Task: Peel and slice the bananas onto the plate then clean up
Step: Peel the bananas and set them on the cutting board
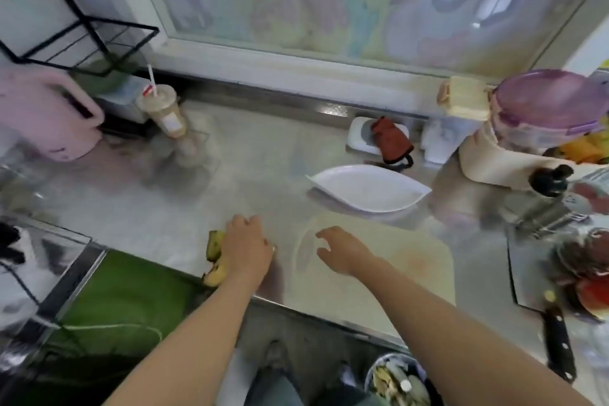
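Yellow bananas with dark spots point(215, 255) lie at the counter's front edge. My left hand point(247, 249) lies over them with the fingers curled on the bunch. My right hand point(341, 252) hovers with spread fingers over the left end of a pale cutting board point(412, 260) and holds nothing. A white leaf-shaped plate point(369, 188) sits just behind the board with nothing on it. A dark-handled knife point(558, 339) lies at the counter's front right, away from both hands.
A lidded drink cup with a straw point(164, 110) and a pink kettle point(49, 115) stand at the back left. A purple-lidded container point(547, 109) and fruit crowd the right. A bin with scraps point(397, 381) sits on the floor below.
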### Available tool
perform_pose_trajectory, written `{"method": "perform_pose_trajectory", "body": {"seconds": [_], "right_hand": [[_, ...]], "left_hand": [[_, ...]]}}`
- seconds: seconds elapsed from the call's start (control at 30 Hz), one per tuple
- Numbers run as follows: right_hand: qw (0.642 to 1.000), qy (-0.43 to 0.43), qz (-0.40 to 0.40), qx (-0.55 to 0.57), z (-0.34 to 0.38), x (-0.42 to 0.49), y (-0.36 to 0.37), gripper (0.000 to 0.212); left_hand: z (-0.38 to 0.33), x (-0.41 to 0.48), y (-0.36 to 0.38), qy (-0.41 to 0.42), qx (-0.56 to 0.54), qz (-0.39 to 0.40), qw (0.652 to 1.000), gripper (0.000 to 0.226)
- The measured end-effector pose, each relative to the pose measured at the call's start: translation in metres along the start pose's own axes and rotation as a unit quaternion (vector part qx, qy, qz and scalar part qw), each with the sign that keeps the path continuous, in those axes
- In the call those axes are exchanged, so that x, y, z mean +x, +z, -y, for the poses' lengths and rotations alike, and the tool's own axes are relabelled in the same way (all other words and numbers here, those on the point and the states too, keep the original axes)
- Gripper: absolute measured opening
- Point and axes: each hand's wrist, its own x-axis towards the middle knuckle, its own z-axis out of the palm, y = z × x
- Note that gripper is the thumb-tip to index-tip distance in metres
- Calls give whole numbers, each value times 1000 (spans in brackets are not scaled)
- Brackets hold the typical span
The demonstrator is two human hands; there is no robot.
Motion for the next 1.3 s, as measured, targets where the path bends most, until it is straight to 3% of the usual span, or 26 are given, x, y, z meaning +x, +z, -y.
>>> {"method": "perform_pose_trajectory", "body": {"seconds": [0.13,0.23,0.33,0.47,0.53,0.63,0.7,0.83,0.93,1.0,1.13,1.23,1.3], "right_hand": [[994,71,12,-81,7,5,13,39],[991,92,-24,-90,19,9,18,34],[997,38,-54,-46,32,19,23,36],[1000,-13,6,6,56,32,32,34],[998,3,52,23,68,37,37,20],[992,43,78,88,79,44,44,26],[976,65,87,189,80,48,50,31],[889,121,74,435,82,46,53,27],[877,149,45,455,83,46,61,26],[876,173,21,450,83,47,66,14],[820,185,10,541,81,44,61,19],[798,157,9,581,79,41,41,24],[798,146,-2,585,77,42,30,22]], "left_hand": [[38,-7,10,-67,65,-29,995,46],[56,-9,20,-5,19,-56,998,41],[59,-11,17,68,-9,-36,997,34],[47,-14,11,41,16,35,998,49],[46,-12,11,32,38,41,998,46],[46,-11,13,32,51,46,997,36],[43,-12,15,39,53,42,997,40],[43,-13,18,24,19,28,999,42],[42,-16,22,18,-10,14,1000,42],[41,-18,23,10,-31,18,999,43],[42,-15,23,-21,-130,4,991,44],[41,-5,18,-66,-290,19,955,50],[37,5,14,-109,-399,59,908,51]]}}
